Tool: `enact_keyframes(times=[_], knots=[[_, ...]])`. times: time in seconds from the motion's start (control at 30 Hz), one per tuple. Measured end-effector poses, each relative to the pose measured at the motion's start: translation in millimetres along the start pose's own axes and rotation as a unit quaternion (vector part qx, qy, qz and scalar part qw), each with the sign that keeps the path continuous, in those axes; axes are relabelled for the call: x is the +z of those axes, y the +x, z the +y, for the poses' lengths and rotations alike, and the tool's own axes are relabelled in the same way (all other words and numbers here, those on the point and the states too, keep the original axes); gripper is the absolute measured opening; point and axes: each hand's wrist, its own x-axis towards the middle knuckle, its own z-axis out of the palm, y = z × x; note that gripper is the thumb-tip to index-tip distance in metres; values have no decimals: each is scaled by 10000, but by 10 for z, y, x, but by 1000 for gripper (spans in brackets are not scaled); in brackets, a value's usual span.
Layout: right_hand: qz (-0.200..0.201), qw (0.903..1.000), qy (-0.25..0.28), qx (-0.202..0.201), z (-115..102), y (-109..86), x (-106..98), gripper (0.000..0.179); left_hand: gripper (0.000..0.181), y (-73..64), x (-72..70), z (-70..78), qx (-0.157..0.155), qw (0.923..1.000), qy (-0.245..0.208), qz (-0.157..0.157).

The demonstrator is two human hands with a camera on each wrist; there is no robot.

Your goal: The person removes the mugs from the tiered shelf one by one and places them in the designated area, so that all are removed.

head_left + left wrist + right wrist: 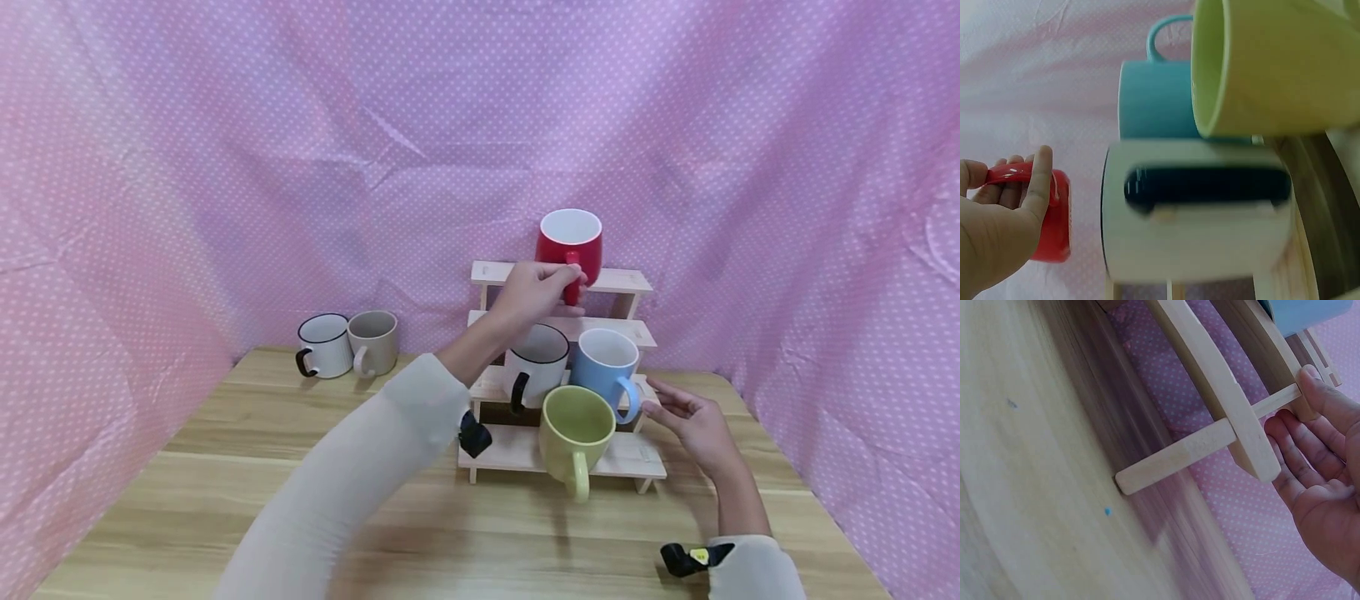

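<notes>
— Where is the red mug [555,252]?

— In the left hand [536,293], up at the top shelf [622,279] of the stepped wooden rack [611,329]. Thumb and fingers pinch its handle [572,292], and its mouth faces upward (whether its base touches the wood, I cannot tell).

— And the right hand [693,429]?

— At the rack's right end. In the right wrist view the thumb lies against a plank [1266,362] and the fingers curl beneath, so it grips the wood, probably to steady it.

— Which step would you call this?

— Placing the red mug on top, I'd judge, though lifting it off can't be ruled out. Lower down, a black-rimmed white mug [543,375] and the blue mug [602,372] stand side by side; the green mug [558,437] sits in front on the lowest shelf [506,450].

— What does the next move call for?

— Likely a level base, clear of the front edge, then a gentle release, the right hand keeping the rack firm. The beige mug [381,346] and a second white mug [327,354] stand on the tabletop [225,442] at left, perhaps for later turns.
</notes>
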Motion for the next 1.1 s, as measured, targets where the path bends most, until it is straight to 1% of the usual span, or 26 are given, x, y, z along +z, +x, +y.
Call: enact_keyframes(times=[0.13,0.27,0.4,0.47,0.53,0.7,0.73,0.8,0.9,1.03,1.1], knots=[[1,10000,-62,60,-2,2,-6,60,29,-30,-179,-6,92,9999,-12,101],[7,10000,-43,70,16,18,-19,60,29,-91,-365,-7,57,9995,-19,309],[-10,9999,127,-16,52,40,-8,59,30,-185,-560,-9,95,9982,167,573],[-16,9998,190,-41,69,46,-2,59,32,-229,-656,-24,155,9971,363,657],[-17,9997,236,-39,78,50,2,59,33,-271,-748,-39,209,9960,453,736],[27,9999,145,-20,73,56,7,59,35,-369,-1001,-100,271,9954,373,840],[29,9999,119,-16,71,58,8,59,36,-392,-1052,-113,250,9949,406,892],[24,9999,101,-24,70,61,6,59,37,-455,-1150,-134,175,9934,618,954],[25,9999,96,-37,69,58,2,59,37,-551,-1262,-161,37,9905,821,1103],[10,10000,67,-54,76,39,-13,59,36,-644,-1384,-203,-102,9895,763,1221],[15,10000,39,-46,87,27,-26,59,37,-667,-1443,-236,-93,9893,792,1221]])
